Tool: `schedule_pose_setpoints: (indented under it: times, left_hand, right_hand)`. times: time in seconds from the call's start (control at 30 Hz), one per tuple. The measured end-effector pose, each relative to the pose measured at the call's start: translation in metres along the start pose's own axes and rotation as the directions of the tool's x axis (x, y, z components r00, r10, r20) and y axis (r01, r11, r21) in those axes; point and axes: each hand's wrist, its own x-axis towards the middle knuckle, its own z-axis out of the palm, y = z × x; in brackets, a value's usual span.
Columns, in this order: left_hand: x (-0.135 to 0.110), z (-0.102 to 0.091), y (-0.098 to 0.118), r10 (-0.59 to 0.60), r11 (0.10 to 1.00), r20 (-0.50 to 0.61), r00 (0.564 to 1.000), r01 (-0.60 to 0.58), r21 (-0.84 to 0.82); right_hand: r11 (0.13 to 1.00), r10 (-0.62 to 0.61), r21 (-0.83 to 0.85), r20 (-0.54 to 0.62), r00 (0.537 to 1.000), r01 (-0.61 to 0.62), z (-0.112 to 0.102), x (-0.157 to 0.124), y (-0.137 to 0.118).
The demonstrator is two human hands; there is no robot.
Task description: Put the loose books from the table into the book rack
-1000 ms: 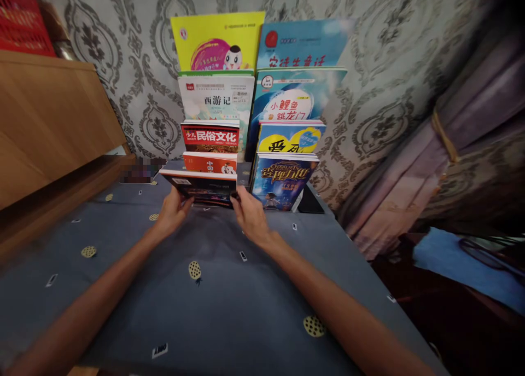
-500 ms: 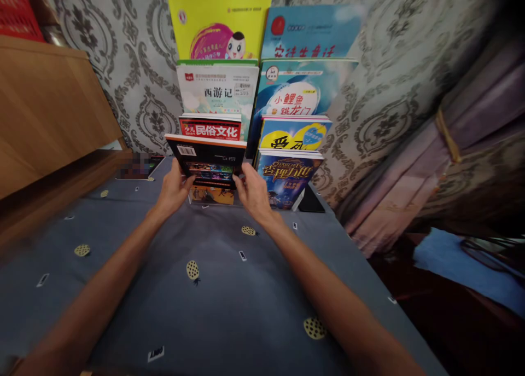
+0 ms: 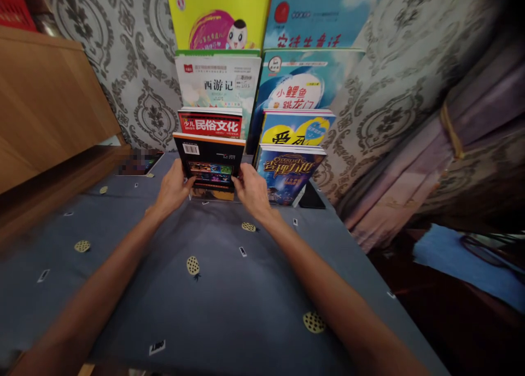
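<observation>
A black-backed book (image 3: 211, 154) with a barcode at its upper left stands between my hands. My left hand (image 3: 174, 187) grips its left edge, thumb on the cover. At the right edge, my right hand (image 3: 252, 189) holds it the same way. Below its lower edge shows an orange picture cover (image 3: 213, 193). Close behind stands a red book (image 3: 211, 124), then a pale book (image 3: 217, 80) and a tall yellow book (image 3: 221, 15). Beside my right hand, a dark blue book (image 3: 289, 173) fronts the right-hand column.
Behind the dark blue book rise a yellow-and-blue book (image 3: 295, 127) and two blue books. A dark flat object (image 3: 312, 196) lies at their right. The blue patterned tablecloth (image 3: 221, 310) covers the table. A wooden cabinet (image 3: 53, 102) stands left; a curtain (image 3: 414, 173) hangs right.
The black-backed book has come down slightly against the orange picture cover and straightened, its left side shifting right. Both hands keep their hold. The view has tilted a little downward.
</observation>
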Motion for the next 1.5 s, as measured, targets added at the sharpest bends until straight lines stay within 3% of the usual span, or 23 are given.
schedule_pose_setpoints:
  times: [0.47,0.63,0.93,1.1,1.5]
  left_hand:
    - [0.000,-0.001,-0.001,0.005,0.999,-0.023,1.000,-0.005,-0.031]
    - [-0.002,0.001,-0.001,0.003,1.000,0.003,1.000,-0.003,-0.024]
    - [-0.005,0.004,-0.005,0.009,1.000,-0.051,0.999,-0.010,-0.022]
    - [-0.005,0.004,-0.003,-0.025,1.000,-0.045,0.999,0.025,-0.003]
    - [-0.003,0.004,0.000,-0.038,0.996,-0.008,0.999,0.038,0.081]
  right_hand:
    - [0.997,0.051,-0.067,0.031,0.998,-0.049,-0.001,0.000,-0.001]
    - [0.991,0.106,-0.084,0.066,0.992,-0.100,0.006,-0.003,-0.001]
    - [0.981,0.187,-0.072,0.104,0.977,-0.180,0.015,-0.007,-0.001]
    - [0.959,0.255,-0.156,0.118,0.960,-0.236,0.007,-0.005,-0.009]
    - [0.912,0.325,-0.338,0.252,0.912,-0.232,-0.001,0.003,-0.024]
